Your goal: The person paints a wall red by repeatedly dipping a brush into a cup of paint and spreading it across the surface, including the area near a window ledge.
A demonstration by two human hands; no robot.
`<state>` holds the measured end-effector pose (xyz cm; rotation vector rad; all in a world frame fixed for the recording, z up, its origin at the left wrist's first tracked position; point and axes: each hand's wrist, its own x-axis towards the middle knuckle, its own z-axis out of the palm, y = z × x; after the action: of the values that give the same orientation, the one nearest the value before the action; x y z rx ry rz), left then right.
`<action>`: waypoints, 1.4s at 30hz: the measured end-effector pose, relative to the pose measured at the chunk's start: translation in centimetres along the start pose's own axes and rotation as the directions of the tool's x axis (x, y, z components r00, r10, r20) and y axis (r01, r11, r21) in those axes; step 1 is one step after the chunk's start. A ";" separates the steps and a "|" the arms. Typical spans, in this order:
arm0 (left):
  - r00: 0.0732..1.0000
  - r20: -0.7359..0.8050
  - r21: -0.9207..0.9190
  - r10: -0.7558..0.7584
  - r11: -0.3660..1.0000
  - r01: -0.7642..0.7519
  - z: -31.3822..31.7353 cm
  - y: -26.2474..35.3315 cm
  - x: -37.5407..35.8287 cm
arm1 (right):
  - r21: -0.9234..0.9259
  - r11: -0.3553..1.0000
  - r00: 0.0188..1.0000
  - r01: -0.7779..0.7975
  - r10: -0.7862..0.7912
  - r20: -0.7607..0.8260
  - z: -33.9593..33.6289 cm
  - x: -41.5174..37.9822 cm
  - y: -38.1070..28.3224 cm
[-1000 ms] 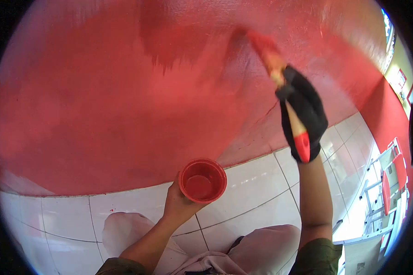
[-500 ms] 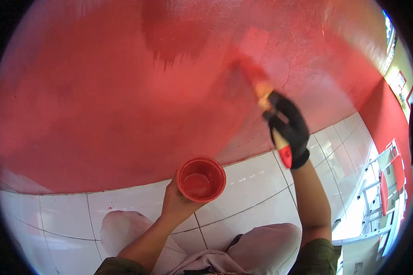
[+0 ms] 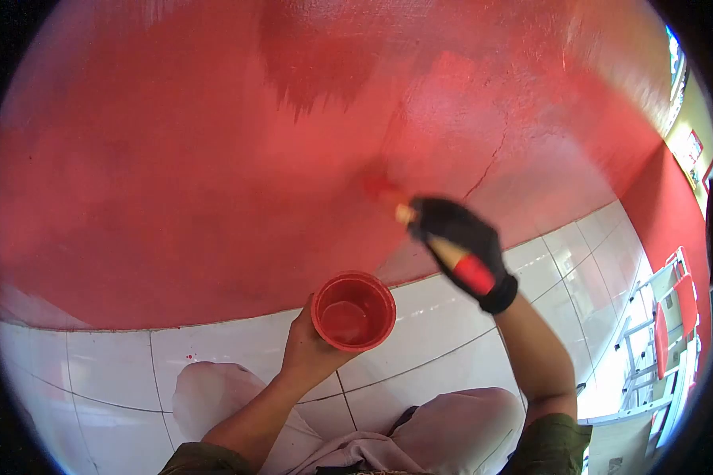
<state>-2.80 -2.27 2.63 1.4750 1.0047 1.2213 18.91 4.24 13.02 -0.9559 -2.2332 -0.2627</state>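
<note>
My bare left hand (image 3: 307, 350) is wrapped round a red paint cup (image 3: 353, 311), tilted so its inside shows, with red paint at the bottom. In a black glove, my right hand (image 3: 461, 245) grips a paintbrush (image 3: 450, 252) with a pale wooden handle and red end. Its bristles, smeared by motion, are at the red wall (image 3: 214, 190), up and to the right of the cup. Paint on the wall is uneven, with darker strokes higher up and a crack to the right of the brush.
White floor tiles (image 3: 420, 348) meet the wall's lower edge, with small red drops at the left. My bent knees (image 3: 467, 423) are below the cup. Folding chairs (image 3: 665, 340) with red parts stand at the right, by another red wall (image 3: 665, 198).
My right hand has swept down and to the left with the paintbrush, bringing the bristles lower on the wall. The cup in my left hand has barely shifted.
</note>
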 end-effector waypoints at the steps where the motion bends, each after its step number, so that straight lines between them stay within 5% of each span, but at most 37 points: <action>1: 1.000 0.005 -0.018 -0.001 1.000 0.001 0.0 0.1 0.0 | -0.022 0.995 0.994 0.099 -0.100 -0.050 -1.7 2.1 0.3; 2: 1.000 0.006 -0.020 0.000 1.000 0.000 0.1 0.2 0.0 | 0.110 0.984 0.981 0.141 -0.124 -0.148 -2.9 3.8 1.0; 3: 1.000 0.001 -0.002 0.010 1.000 -0.010 0.1 0.3 0.0 | 0.140 0.990 0.982 0.009 0.017 -0.186 -4.3 5.0 0.6; 7: 1.000 0.006 -0.019 0.023 1.000 -0.023 0.1 0.3 0.1 | -0.029 0.989 0.844 0.148 -0.141 -0.517 -6.7 8.4 -0.9; 9: 1.000 0.003 -0.011 0.012 1.000 -0.012 -0.1 0.5 0.0 | -0.114 0.986 0.840 0.120 -0.162 -0.518 -5.2 7.8 -0.8; 12: 1.000 0.003 0.027 0.017 0.999 -0.017 -0.3 0.4 -0.2 | -0.122 0.979 0.974 0.165 -0.181 -0.136 -1.1 3.8 0.9; 15: 0.999 -0.003 0.021 0.043 0.999 -0.042 -0.5 0.8 -0.2 | -0.186 0.938 0.950 0.291 -0.260 0.174 -0.1 1.5 -0.6; 17: 0.999 -0.006 -0.015 0.049 0.999 -0.049 -0.6 0.8 -0.1 | -0.095 0.959 0.961 0.268 -0.273 -0.045 -1.0 2.3 -1.4; 19: 0.999 0.017 0.012 0.035 0.999 -0.035 -0.5 0.6 -0.2 | 0.052 0.998 0.960 -0.034 0.048 -0.276 -1.9 3.7 -1.8; 20: 0.999 0.025 0.010 0.028 1.000 -0.028 -0.3 0.6 -0.3 | -0.188 0.976 0.913 0.112 -0.176 -0.368 -3.5 5.3 -1.9; 21: 0.999 0.017 -0.036 0.029 0.999 -0.028 -0.1 0.7 -0.3 | -0.275 0.945 0.902 0.179 -0.269 -0.338 -4.7 6.1 -1.6; 23: 0.999 0.008 -0.082 0.035 0.996 -0.034 0.0 0.9 -0.4 | -0.075 0.979 0.918 0.187 -0.202 -0.342 -2.7 6.1 0.3; 27: 0.997 0.048 -0.029 0.053 0.998 -0.052 0.0 1.2 -0.6 | -0.186 0.923 0.940 0.335 -0.314 0.135 1.4 1.4 0.1; 29: 0.997 0.056 -0.048 0.057 0.997 -0.054 -0.1 1.1 -0.8 | -0.104 0.956 0.955 0.275 -0.259 0.144 0.8 0.9 -1.6; 32: 0.994 0.104 -0.036 0.014 0.999 -0.011 0.2 0.9 -1.3 | -0.061 0.992 0.993 0.108 -0.105 0.057 -0.6 3.2 -2.5; 35: 0.989 0.147 -0.016 0.007 1.000 -0.005 0.7 1.0 -1.5 | 0.140 0.949 0.952 0.282 -0.259 -0.162 -3.4 7.1 -0.4; 37: 0.987 0.160 -0.025 0.011 1.000 -0.007 1.0 1.1 -1.6 | -0.073 0.992 0.937 0.102 -0.121 -0.327 -5.0 9.1 -0.7; 39: 0.987 0.157 -0.027 0.016 1.000 -0.012 0.9 1.2 -1.6 | -0.194 0.940 0.793 0.280 -0.341 -0.506 -6.2 10.6 -0.7; 42: 0.986 0.163 -0.023 0.027 0.999 -0.024 0.8 1.2 -1.8 | -0.064 0.988 0.920 0.142 -0.155 -0.361 -3.2 8.1 -0.5</action>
<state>-2.23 -4.38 3.35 1.5488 0.8627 1.1058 16.18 7.06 20.83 -0.6889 -1.9610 -0.5093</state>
